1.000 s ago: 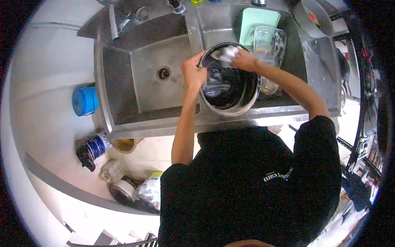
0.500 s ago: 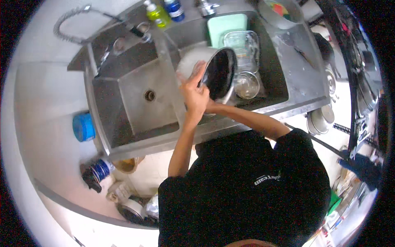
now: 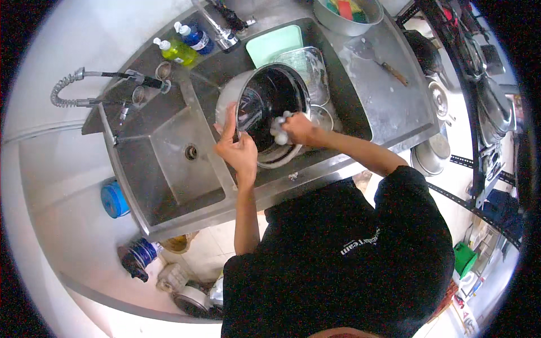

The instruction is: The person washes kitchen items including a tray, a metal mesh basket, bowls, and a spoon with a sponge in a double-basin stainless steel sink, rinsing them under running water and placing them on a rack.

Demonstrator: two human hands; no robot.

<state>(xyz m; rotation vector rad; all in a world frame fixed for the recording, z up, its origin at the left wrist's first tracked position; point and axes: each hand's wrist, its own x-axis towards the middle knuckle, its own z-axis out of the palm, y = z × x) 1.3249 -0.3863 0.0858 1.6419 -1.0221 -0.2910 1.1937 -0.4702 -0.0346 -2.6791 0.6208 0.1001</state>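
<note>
The dark-lined pot (image 3: 267, 93) is tilted at the right sink basin (image 3: 352, 104). The left hand (image 3: 238, 153) clasps its left rim between thumb and fingers. The right hand (image 3: 302, 129) has its fingers closed around a foamy wad (image 3: 278, 133) inside the pot's opening.
</note>
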